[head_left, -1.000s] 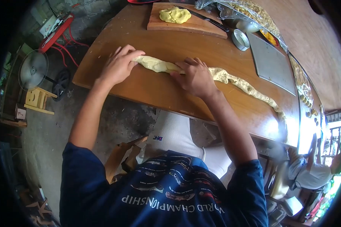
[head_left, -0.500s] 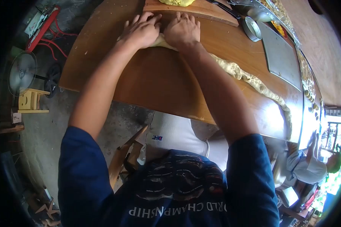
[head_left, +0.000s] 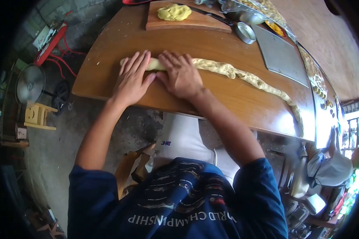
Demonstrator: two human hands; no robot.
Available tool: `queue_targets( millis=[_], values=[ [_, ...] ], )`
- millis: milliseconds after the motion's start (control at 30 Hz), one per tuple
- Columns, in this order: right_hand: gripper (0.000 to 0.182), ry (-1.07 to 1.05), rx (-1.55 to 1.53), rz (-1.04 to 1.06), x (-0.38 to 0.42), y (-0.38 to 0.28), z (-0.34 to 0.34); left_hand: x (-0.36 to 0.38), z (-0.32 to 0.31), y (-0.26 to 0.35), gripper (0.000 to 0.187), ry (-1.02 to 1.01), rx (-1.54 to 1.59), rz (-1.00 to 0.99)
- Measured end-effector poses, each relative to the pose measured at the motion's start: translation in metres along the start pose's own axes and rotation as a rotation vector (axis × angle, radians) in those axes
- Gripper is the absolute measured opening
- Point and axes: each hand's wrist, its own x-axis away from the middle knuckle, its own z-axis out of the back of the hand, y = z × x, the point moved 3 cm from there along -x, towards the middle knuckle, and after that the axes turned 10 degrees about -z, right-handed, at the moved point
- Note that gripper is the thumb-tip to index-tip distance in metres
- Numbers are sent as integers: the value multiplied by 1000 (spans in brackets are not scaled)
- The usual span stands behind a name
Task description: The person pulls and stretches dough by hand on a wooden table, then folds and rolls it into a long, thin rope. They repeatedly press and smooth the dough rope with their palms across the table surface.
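Observation:
A long rope of pale dough (head_left: pixel 215 67) lies across the wooden table (head_left: pixel 163 42). Its left end is smooth and thick; to the right it turns lumpy and thinner, curving toward the table's near edge. My left hand (head_left: pixel 134 79) lies flat over the dough close to its left end, fingers stretched out. Beside it, my right hand (head_left: pixel 181 75) also presses flat on the rope, fingers extended. A short smooth stretch of dough shows between the two hands. The parts under my palms and fingers are hidden.
A wooden board (head_left: pixel 155 22) at the far side bears a yellow dough lump (head_left: pixel 174 12) and a black-handled knife (head_left: pixel 209 15). Right of it stand a round metal tin (head_left: pixel 245 32) and a grey flat sheet (head_left: pixel 281 53). Another person (head_left: pixel 331 167) is at the far right.
Both hands have drawn back toward my body, rolling the dough nearer. The view has shifted too, so more of the board and the yellow lump shows.

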Motion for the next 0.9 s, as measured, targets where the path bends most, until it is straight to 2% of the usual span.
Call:
queue_targets(
  millis=[67, 200, 267, 333, 367, 433, 467, 500, 533, 600, 667, 700, 733, 800, 833, 867, 900],
  values=[
    [63, -6, -108, 44, 25, -4, 10, 17, 11, 14, 68, -12, 144, -2],
    [59, 18, -165, 102, 59, 3, 30, 24, 29, 40, 70, -85, 60, 46],
    [56, 31, -215, 126, 72, 7, 45, 24, 27, 47, 69, 13, 125, 95],
    [50, -105, -340, -6, 87, 23, 66, 18, 25, 57, 63, 98, 211, 96],
    [44, 7, -319, -12, 96, 33, 74, 12, 24, 63, 60, 105, 301, 98],
    [38, -65, -265, -101, 110, 66, 93, -1, 24, 72, 50, 117, 375, 82],
    [33, 44, -238, -121, 119, 81, 100, -9, 23, 72, 50, 118, 372, 84],
    [28, 10, -188, -243, 127, 96, 115, -18, 21, 71, 49, 85, 385, 79],
    [23, 73, -150, -249, 136, 115, 119, -28, 18, 70, 47, 53, 398, 73],
    [14, 182, -234, -395, 150, 143, 138, -52, 21, 73, 42, 78, 410, 22],
    [14, 216, -259, -558, 166, 170, 147, -81, 22, 85, 40, -31, 589, 19],
    [15, 280, -531, -657, 174, 185, 142, -95, 18, 89, 39, -3, 600, -83],
    [16, 339, -807, -748, 177, 195, 137, -110, 12, 91, 39, -5, 600, -80],
    [18, 345, -786, -753, 178, 201, 132, -143, -4, 101, 38, -127, 616, -238],
    [21, 356, -762, -750, 175, 201, 132, -161, -7, 102, 38, -125, 618, -231],
    [21, 347, -761, -748, 173, 199, 135, -179, -13, 103, 38, -232, 610, -245],
    [23, 276, -630, -762, 172, 194, 139, -194, -20, 103, 38, -341, 602, -258]
  ],
)
